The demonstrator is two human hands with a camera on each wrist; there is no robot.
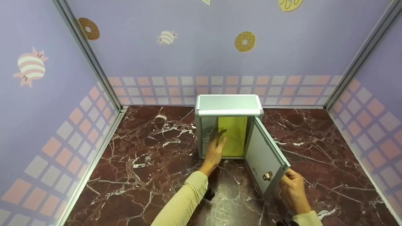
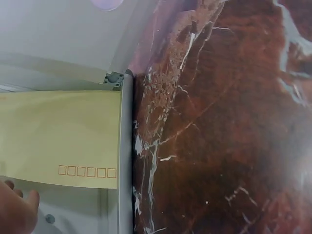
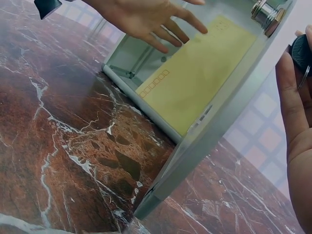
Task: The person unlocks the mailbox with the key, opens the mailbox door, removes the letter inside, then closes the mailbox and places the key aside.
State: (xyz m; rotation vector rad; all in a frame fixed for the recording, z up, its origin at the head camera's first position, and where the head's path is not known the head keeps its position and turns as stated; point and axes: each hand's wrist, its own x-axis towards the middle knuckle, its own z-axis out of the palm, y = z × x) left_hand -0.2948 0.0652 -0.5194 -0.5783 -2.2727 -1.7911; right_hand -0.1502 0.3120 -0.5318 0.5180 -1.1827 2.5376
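A yellow envelope (image 1: 232,136) with a row of small red squares stands upright inside a small silver metal cabinet (image 1: 229,102). My left hand (image 1: 215,150) reaches into the cabinet at the envelope's left edge. Its fingers look extended and spread in the right wrist view, with nothing in them. The cabinet door (image 1: 263,153) is swung out to the right, with a lock (image 1: 267,175) on its inner face. At the door's outer side, my right hand (image 1: 293,186) holds a black-headed key (image 3: 303,51) with a metal ring, partly hidden by the fingers and frame edge.
The cabinet stands on a dark red marbled surface (image 1: 150,157), near the back wall (image 1: 201,62). Side panels with metal edge strips (image 1: 91,169) bound the surface left and right. The open door juts toward the front.
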